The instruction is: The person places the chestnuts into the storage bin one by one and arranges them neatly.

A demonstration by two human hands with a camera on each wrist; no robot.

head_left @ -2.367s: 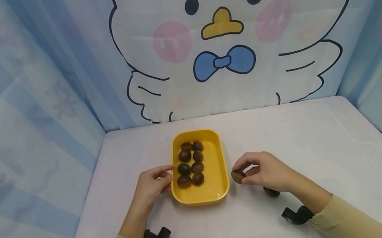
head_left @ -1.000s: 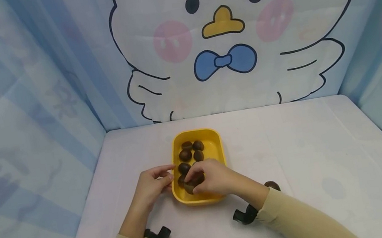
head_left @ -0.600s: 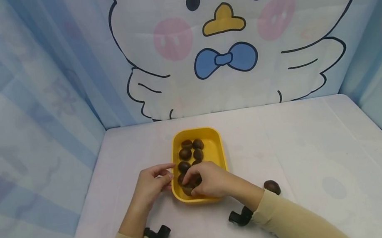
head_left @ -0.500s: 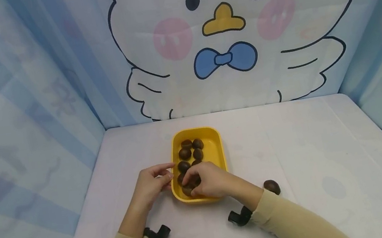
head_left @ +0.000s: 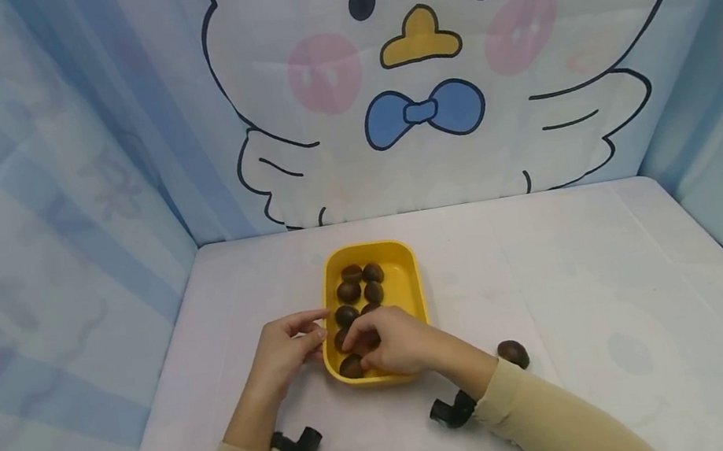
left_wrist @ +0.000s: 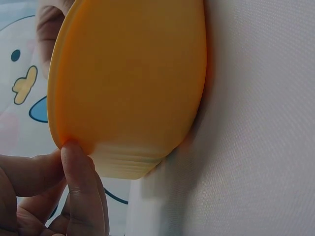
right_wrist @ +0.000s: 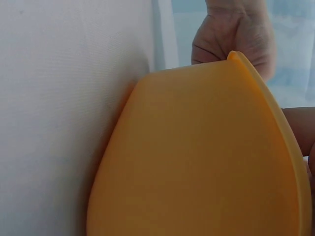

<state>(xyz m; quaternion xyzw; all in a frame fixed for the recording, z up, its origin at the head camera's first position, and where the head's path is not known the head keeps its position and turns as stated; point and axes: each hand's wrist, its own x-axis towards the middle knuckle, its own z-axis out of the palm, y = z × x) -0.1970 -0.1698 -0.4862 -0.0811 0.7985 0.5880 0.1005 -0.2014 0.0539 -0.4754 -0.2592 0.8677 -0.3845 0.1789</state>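
Observation:
A yellow tray (head_left: 402, 274) stands on the table with several brown chestnuts (head_left: 348, 291) in two columns along its left side. My left hand (head_left: 287, 349) is at the tray's left edge; in the left wrist view its thumb and finger pinch the rim. Inside the tray's near part, my right hand (head_left: 395, 341) hovers low with thumb and forefinger parted. A chestnut (head_left: 351, 367) lies in the near left corner by those fingertips, apparently loose from them. The right hand partly covers other chestnuts. One more chestnut (head_left: 513, 354) sits on the table beside the right forearm.
The table (head_left: 594, 282) has a pale cloth, backed by a curtain (head_left: 437, 165) with a cartoon bird. Black curved pieces (head_left: 298, 445) are at both wrists. The tray wall (right_wrist: 197, 147) rises close to the right wrist camera.
My right hand has carried a chestnut leftward from the table into the tray, set it in the near left corner, and parted its fingers. My left hand has stayed at the rim.

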